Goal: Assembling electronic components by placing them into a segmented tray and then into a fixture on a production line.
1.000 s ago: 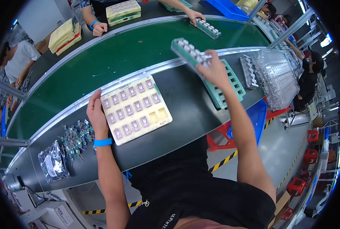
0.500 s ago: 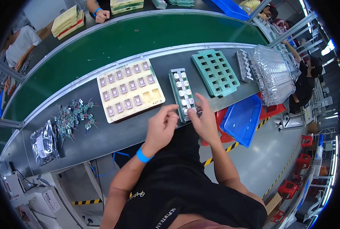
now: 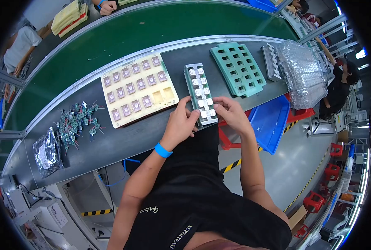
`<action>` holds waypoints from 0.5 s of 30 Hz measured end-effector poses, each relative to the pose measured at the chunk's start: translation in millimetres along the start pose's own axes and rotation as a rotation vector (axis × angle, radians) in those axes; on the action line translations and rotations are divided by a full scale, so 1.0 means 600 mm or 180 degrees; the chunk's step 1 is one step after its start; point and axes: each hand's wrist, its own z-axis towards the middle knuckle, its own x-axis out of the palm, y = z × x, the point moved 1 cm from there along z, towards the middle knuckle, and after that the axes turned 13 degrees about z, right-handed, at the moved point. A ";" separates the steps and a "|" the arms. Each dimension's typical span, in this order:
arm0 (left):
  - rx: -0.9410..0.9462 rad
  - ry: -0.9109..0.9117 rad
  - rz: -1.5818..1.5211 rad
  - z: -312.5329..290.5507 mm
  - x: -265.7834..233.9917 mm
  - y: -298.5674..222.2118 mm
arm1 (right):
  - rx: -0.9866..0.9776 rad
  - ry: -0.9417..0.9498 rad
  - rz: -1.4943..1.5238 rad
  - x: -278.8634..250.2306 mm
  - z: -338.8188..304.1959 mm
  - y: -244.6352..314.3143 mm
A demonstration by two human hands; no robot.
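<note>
A narrow metal-and-green fixture (image 3: pixel 189 80) stands lengthwise in front of me, with a row of white parts (image 3: pixel 200 91) along its top. My left hand (image 3: pixel 180 121) closes on the fixture's near left side, its thumb by the nearest white part. From the right, my right hand (image 3: pixel 233 115) grips the same near end, fingers bent and thumb at the edge. To the left of the fixture lies a cream tray (image 3: pixel 141 113) holding rows of small pinkish parts (image 3: pixel 130 88); two pockets at its near right corner hold none.
A green tray with square holes (image 3: pixel 241 68), a metal fixture (image 3: pixel 271 62) and stacked clear plastic trays (image 3: pixel 302 75) are to the right. Wired circuit boards (image 3: pixel 75 121) and a silvery bag (image 3: pixel 48 153) lie left. A blue bin (image 3: pixel 271 125) sits below the table edge. Beyond runs a green conveyor (image 3: pixel 152 39).
Both hands have come in against the near end of the fixture; the right hand, earlier spread over it, has drawn to its side. The whole view has shifted slightly.
</note>
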 end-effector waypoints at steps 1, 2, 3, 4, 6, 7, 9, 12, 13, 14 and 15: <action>-0.0002 0.0000 -0.0009 0.000 0.000 -0.001 | 0.0006 0.0000 -0.0007 -0.002 0.002 0.003; -0.0021 0.0022 -0.0010 0.000 0.001 -0.003 | 0.0033 0.0038 0.0035 -0.004 0.003 0.005; -0.0045 0.0037 -0.0010 0.001 0.001 -0.005 | 0.0063 0.0083 0.0078 -0.005 0.006 0.007; -0.0051 0.0029 -0.0022 0.002 0.001 -0.006 | 0.0071 0.0092 0.0068 -0.006 0.008 0.010; -0.0076 0.0022 0.0031 0.002 0.000 -0.007 | 0.0124 0.0114 -0.0072 -0.004 0.009 0.013; -0.0083 0.0018 0.0024 0.001 -0.001 -0.007 | 0.0132 0.0120 -0.0076 -0.001 0.008 0.016; -0.0127 0.0028 -0.0028 0.001 -0.004 -0.009 | 0.0153 -0.0031 -0.0162 0.006 0.006 0.021; -0.0097 0.0025 -0.0105 0.004 -0.004 -0.006 | -0.0193 -0.0305 -0.0453 -0.007 0.018 -0.010; -0.0095 0.0020 -0.0107 0.004 -0.003 -0.005 | -0.0195 -0.0301 -0.0456 -0.008 0.017 -0.012; -0.0076 -0.0071 -0.0087 0.005 -0.001 -0.005 | -0.0119 -0.0398 -0.0303 -0.009 0.012 -0.012; -0.0056 -0.0142 -0.0067 0.005 0.003 -0.005 | -0.0037 -0.0512 -0.0147 -0.009 0.005 -0.013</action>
